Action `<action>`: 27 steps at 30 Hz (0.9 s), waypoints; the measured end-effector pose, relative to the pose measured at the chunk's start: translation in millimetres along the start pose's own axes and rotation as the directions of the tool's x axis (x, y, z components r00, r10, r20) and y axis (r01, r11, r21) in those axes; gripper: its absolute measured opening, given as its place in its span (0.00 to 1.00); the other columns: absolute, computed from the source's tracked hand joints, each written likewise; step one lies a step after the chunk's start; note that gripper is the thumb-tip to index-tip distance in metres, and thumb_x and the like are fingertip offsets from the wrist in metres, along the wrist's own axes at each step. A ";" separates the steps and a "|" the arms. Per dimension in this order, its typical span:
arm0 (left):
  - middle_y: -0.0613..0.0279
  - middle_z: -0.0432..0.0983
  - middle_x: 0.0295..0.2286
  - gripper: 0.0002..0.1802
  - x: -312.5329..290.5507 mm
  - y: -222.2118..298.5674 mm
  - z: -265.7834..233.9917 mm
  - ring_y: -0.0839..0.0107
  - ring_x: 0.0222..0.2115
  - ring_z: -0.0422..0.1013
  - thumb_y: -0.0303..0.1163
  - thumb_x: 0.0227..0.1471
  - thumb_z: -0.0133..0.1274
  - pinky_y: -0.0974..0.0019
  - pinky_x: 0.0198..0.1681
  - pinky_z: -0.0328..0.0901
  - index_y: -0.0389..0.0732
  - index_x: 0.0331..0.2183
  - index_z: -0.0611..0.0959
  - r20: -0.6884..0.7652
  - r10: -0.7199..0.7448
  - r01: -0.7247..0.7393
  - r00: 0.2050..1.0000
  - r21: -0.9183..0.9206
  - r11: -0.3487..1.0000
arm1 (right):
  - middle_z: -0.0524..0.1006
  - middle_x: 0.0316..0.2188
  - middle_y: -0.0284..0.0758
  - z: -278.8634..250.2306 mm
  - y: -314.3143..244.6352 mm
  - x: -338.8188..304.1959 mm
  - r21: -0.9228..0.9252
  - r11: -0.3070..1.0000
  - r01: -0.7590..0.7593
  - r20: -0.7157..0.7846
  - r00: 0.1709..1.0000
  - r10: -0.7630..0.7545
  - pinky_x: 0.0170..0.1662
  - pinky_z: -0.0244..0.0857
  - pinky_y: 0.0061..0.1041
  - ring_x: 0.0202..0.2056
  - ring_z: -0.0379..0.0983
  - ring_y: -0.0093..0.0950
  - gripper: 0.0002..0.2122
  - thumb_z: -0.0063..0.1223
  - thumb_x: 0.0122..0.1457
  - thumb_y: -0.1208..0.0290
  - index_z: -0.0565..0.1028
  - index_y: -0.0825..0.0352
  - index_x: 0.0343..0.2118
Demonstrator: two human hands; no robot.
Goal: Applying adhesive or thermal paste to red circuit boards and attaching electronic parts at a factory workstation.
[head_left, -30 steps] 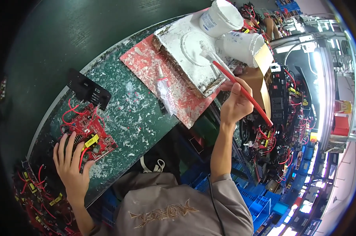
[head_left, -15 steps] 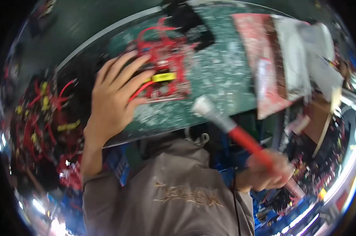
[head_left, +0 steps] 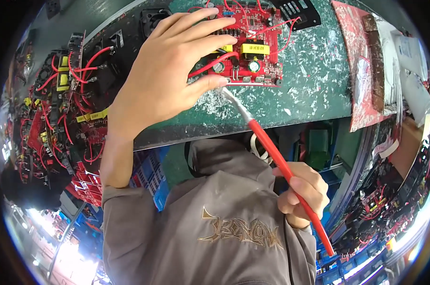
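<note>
My left hand [head_left: 170,66] lies over the left side of a red circuit board [head_left: 272,69], fingers stretched out and spread, the thumb by the board's near edge. Its palm hides part of the board. Red wires, yellow-wrapped transformers [head_left: 255,49] and round capacitors stand on the board. In my closed right hand [head_left: 304,192] is a slim brush [head_left: 276,154] with a red handle and a silvery ferrule. The brush's whitish tip is at the board's near edge, close to my left thumb.
White flakes and smears cover the green tabletop [head_left: 305,102]. A black perforated plate [head_left: 300,13] lies beyond the board, and a black fan [head_left: 154,20] is behind my left hand. Wired boards [head_left: 46,128] are piled at the left. Red and white bags [head_left: 350,61] lie at the right.
The brush tip has moved up and left, to the board's edge. In the view, the board and my left hand sit higher and further right; the picture is sharper now.
</note>
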State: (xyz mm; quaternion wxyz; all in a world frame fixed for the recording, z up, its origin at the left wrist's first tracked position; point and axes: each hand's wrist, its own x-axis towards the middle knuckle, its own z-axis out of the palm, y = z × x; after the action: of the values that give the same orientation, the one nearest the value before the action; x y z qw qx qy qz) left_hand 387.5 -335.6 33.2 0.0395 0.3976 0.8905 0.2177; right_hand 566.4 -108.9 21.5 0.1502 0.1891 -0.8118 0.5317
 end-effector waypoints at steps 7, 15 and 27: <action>0.64 0.71 0.52 0.25 -4.9 3.6 12.8 0.60 0.56 0.61 0.33 0.39 0.63 0.54 0.58 0.55 0.40 0.43 0.79 -0.099 0.014 0.001 0.995 0.143 0.990 | 0.73 0.26 0.47 -12.7 1.0 -30.3 0.042 0.999 0.030 -0.204 0.979 -0.021 0.21 0.68 0.29 0.19 0.74 0.37 0.13 0.52 0.57 0.75 0.68 0.75 0.44; 0.58 0.73 0.50 0.16 0.3 -8.4 0.9 0.58 0.57 0.62 0.33 0.55 0.51 0.54 0.59 0.53 0.37 0.44 0.80 -0.036 0.027 -0.028 0.999 -0.035 0.999 | 0.74 0.26 0.44 7.8 2.0 -5.2 -0.019 1.000 0.023 -0.127 0.992 -0.025 0.22 0.70 0.29 0.22 0.77 0.36 0.13 0.49 0.63 0.69 0.66 0.73 0.45; 0.57 0.74 0.49 0.15 -2.9 -11.9 0.0 0.56 0.58 0.61 0.28 0.58 0.43 0.54 0.61 0.50 0.36 0.43 0.81 -0.028 0.000 -0.003 1.000 -0.119 0.993 | 0.76 0.25 0.45 18.6 2.2 3.4 -0.088 0.996 -0.033 -0.098 0.995 0.024 0.24 0.71 0.29 0.22 0.77 0.36 0.13 0.48 0.64 0.66 0.67 0.71 0.43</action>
State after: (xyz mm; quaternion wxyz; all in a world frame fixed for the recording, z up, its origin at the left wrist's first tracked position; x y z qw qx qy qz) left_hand 381.3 -344.7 27.9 0.0506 0.3920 0.8761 0.2759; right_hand 561.5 -125.7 14.0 0.1898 0.1446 -0.8292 0.5055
